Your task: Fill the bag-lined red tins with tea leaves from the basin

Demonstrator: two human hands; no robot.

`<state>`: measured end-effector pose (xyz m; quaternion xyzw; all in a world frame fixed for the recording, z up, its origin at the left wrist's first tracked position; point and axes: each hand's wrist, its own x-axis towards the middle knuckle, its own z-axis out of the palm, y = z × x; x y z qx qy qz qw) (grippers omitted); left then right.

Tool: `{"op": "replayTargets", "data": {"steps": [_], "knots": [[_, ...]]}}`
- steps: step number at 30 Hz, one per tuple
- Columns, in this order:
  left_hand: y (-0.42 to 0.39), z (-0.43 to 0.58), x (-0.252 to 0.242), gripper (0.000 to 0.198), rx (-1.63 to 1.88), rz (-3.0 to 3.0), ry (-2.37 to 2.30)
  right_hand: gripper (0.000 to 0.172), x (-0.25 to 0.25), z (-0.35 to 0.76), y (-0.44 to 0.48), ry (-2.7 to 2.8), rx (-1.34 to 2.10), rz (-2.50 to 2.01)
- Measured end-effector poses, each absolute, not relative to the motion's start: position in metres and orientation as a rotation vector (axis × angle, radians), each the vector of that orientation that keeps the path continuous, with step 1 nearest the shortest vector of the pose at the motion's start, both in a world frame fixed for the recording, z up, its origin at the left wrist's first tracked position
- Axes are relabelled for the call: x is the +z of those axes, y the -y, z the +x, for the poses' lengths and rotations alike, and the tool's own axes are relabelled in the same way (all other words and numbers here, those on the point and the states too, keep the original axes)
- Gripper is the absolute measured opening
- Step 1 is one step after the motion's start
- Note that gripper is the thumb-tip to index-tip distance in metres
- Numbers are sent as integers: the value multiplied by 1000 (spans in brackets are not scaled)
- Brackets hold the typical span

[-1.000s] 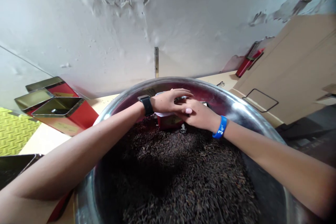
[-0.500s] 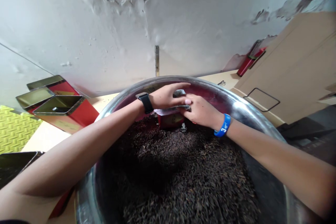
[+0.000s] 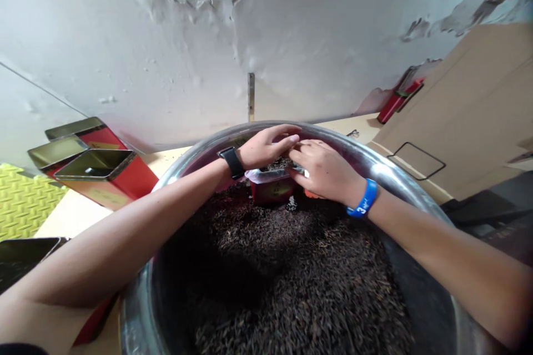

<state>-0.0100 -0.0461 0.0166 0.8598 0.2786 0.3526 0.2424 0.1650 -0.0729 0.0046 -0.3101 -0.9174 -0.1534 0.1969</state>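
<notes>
A red tin [image 3: 272, 191] stands upright in the dark loose tea leaves [image 3: 316, 266] that fill much of a big metal basin [image 3: 160, 324]. A thin clear plastic bag [image 3: 266, 176] lines the tin and folds over its rim, with dark leaves visible inside its mouth. My left hand [image 3: 264, 150], with a black wristband, is closed at the bag's far left edge, thumb close to the fingers. Across the mouth, my right hand [image 3: 327, 169], with a blue wristband, curls its fingers on the bag's right edge. Below it shows an orange thing [image 3: 312, 194], mostly hidden.
Open red tins [image 3: 125, 177] stand left of the basin, and another open tin [image 3: 29, 258] is nearer me. Behind rises a peeling wall [image 3: 291, 39]. At the right are a cardboard box [image 3: 466, 100] and a red tin [image 3: 393, 105]. A yellow mat [image 3: 29, 197] lies far left.
My right hand has shifted slightly right and its fingers have moved apart from my left thumb. My left thumb has risen toward its fingers. The bag's mouth has widened, showing the leaves inside.
</notes>
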Motion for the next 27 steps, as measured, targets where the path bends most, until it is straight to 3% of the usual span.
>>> {"op": "replayTargets", "data": {"steps": [5,12,20,24,27], "knots": [[54,-5,16,55,943,2484,-682,24,8,166,74,2538,-404,-908],[43,-12,19,40,1043,2412,-886,40,8,163,78,2570,-519,-865],[47,-9,18,42,980,2575,-817,35,8,157,88,2548,-736,-948],[35,-17,18,36,1073,2586,-970,35,7,152,94,2585,-684,-894],[52,-10,23,34,958,2754,-793,34,0,151,93,2589,-532,-833]]}}
